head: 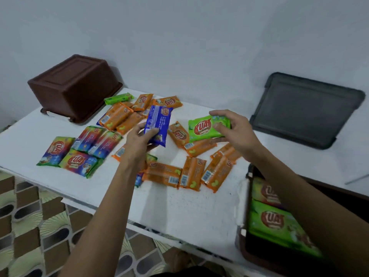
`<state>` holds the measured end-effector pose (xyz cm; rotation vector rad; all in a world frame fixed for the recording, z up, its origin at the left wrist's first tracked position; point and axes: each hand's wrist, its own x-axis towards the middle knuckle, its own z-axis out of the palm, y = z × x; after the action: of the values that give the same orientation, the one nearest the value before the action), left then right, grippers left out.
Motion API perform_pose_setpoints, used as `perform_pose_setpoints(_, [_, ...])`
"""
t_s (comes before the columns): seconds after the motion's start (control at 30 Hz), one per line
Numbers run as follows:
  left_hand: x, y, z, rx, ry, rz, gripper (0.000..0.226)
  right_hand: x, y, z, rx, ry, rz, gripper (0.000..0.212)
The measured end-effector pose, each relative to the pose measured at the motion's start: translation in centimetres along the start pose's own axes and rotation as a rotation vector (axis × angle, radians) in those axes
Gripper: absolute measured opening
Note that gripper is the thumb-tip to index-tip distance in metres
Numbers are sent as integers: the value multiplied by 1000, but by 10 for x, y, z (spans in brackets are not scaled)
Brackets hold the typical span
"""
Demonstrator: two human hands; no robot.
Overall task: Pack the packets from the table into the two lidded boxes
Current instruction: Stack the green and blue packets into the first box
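The white table (179, 208) carries nearly everything; at its far left a brown box (73, 86) sits upside down, not yet in use, and against the wall at far right leans a dark grey lid (305, 108); at the near right corner an open box (265, 220) already holds at least 2 green packets (277, 222), partly hidden by the right forearm.

Across the middle lies the loose stock: a spread of orange packets (191, 173), some overlapping, and to the left 4 multicoloured packets (79, 162) close together, plus 1 small green one (118, 98) near the upturned box.

The step in hand looks like gathering, each hand taking 1 packet; the left hand (137, 142) is closed around the lower end of a blue packet (158, 124), lifted and tilted above the pile; the right hand (233, 132) pinches a green packet (207, 126) by its right end, thumb under and fingers (219, 113) over, the packet seemingly just clear of the orange ones beneath.

Next, I judge, both packets should travel to the open box and be laid flat beside the green ones there; the upturned box will need righting before it can take its share.
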<state>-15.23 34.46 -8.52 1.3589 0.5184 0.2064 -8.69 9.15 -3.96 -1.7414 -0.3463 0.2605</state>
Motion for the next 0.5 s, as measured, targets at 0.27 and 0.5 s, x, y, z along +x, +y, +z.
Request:
perform_pose_setpoints(0.27, [-59,-6,97,-19,-456,-54,60,-101,-15,-89,-59,143,5,27])
perform_pose_setpoints(0.5, [-112,-12,161,70,-562,25,61,-179,-12,-144,-7,285,64,26])
